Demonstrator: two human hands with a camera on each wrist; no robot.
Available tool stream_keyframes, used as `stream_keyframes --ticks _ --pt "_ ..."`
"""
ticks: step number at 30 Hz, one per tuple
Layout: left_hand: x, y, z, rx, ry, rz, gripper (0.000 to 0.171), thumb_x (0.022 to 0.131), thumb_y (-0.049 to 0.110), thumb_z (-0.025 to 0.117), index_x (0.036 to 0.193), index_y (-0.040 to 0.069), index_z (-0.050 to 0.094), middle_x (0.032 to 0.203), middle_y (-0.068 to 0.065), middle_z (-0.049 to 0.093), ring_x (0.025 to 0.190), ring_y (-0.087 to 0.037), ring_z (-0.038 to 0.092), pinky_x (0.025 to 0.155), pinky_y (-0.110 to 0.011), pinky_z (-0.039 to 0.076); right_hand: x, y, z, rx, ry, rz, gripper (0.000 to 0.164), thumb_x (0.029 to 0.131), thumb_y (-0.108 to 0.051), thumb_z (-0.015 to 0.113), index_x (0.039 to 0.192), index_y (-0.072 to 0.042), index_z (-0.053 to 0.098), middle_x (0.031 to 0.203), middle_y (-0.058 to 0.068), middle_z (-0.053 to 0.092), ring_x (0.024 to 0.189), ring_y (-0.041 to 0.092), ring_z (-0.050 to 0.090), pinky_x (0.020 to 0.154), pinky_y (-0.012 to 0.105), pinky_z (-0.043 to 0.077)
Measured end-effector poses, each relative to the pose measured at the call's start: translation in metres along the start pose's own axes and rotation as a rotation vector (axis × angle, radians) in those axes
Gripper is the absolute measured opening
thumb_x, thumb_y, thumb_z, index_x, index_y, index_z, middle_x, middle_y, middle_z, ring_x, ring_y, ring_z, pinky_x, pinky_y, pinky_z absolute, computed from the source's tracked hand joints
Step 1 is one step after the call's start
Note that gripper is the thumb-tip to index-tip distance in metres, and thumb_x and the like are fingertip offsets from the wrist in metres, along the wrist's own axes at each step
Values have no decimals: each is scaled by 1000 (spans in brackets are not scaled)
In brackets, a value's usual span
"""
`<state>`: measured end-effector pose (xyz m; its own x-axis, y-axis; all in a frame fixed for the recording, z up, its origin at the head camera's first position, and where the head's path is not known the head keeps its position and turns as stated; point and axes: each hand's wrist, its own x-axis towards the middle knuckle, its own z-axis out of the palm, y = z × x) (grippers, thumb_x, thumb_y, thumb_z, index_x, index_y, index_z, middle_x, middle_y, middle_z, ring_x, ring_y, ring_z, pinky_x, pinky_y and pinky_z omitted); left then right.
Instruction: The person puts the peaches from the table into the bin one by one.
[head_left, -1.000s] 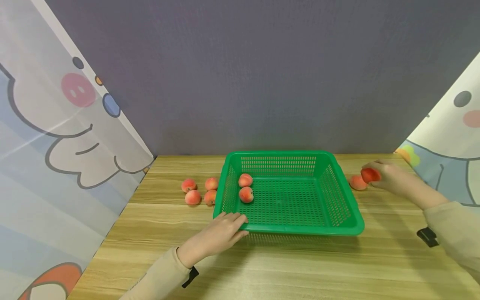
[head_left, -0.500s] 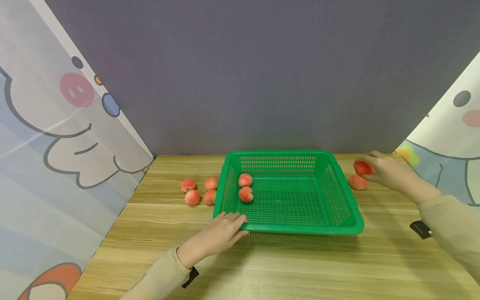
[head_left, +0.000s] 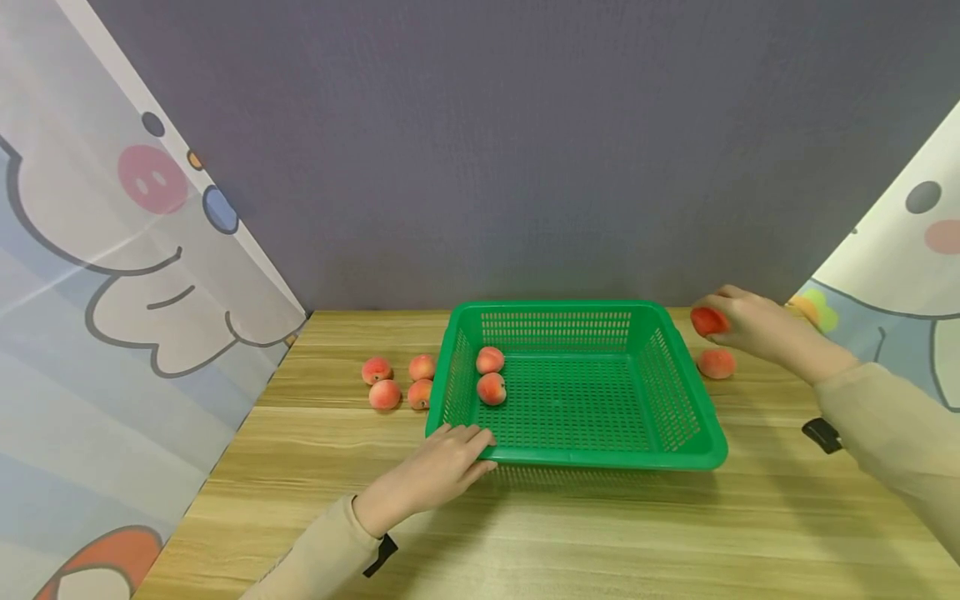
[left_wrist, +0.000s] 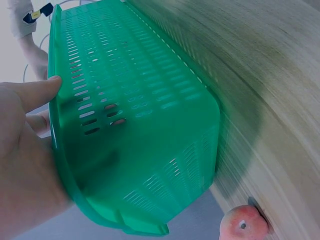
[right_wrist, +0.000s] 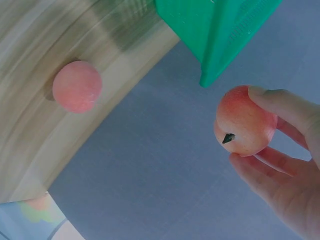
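A green plastic basket (head_left: pixel 570 460) with slotted walls stands on the table. My left hand (head_left: pixel 438 467) holds its near-left rim; in the left wrist view the thumb (left_wrist: pixel 42 92) lies on the outside and the other fingers go over the rim. Two peaches (head_left: pixel 491 389) lie inside against the left wall. My right hand (head_left: pixel 757 329) pinches another peach (right_wrist: pixel 246 122) between thumb and fingers, raised just beyond the basket's right edge. Below that hand, a single peach (head_left: pixel 717 363) rests on the table beside the basket.
Several more peaches (head_left: pixel 385 395) sit on the wooden table (head_left: pixel 315 467) left of the basket. A grey panel (head_left: pixel 480 167) rises behind the table, and cartoon-printed sheets (head_left: pixel 67 333) hang at both sides.
My right hand has moved left and up with its peach, away from the peach on the table towards the basket's right rim. The left hand and basket stay put.
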<state>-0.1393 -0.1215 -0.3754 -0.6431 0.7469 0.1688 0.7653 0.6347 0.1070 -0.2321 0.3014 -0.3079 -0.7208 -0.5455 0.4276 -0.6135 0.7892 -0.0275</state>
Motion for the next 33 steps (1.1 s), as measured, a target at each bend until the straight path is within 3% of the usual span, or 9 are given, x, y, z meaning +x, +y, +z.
stream_keyframes --ticks 5,13,22,33 --pt "-1 0 1 8 2 -1 16 89 29 53 93 13 50 80 5 52 71 -12 50 68 -33 43 11 -1 0 9 -6 -11 36 53 10 76 86 3 62 80 18 56 68 31 56 55 42 46" --pt "0 -1 1 -4 -1 4 16 89 28 54 94 13 50 79 5 50 69 -10 46 63 -26 36 27 -11 -2 12 -27 -33 32 58 5 75 87 4 61 79 17 55 65 28 55 53 40 45" --pt "0 0 0 -5 -6 1 16 89 28 53 95 13 50 81 5 51 71 -11 49 66 -30 41 49 -30 -2 33 -171 8 35 65 1 74 97 5 60 87 19 53 71 29 56 60 41 47" --pt "-1 0 0 1 1 2 17 89 28 53 95 13 51 82 4 53 74 -12 51 69 -33 43 74 -48 12 45 -197 -49 32 67 2 72 96 3 60 87 17 53 73 30 56 62 40 48"
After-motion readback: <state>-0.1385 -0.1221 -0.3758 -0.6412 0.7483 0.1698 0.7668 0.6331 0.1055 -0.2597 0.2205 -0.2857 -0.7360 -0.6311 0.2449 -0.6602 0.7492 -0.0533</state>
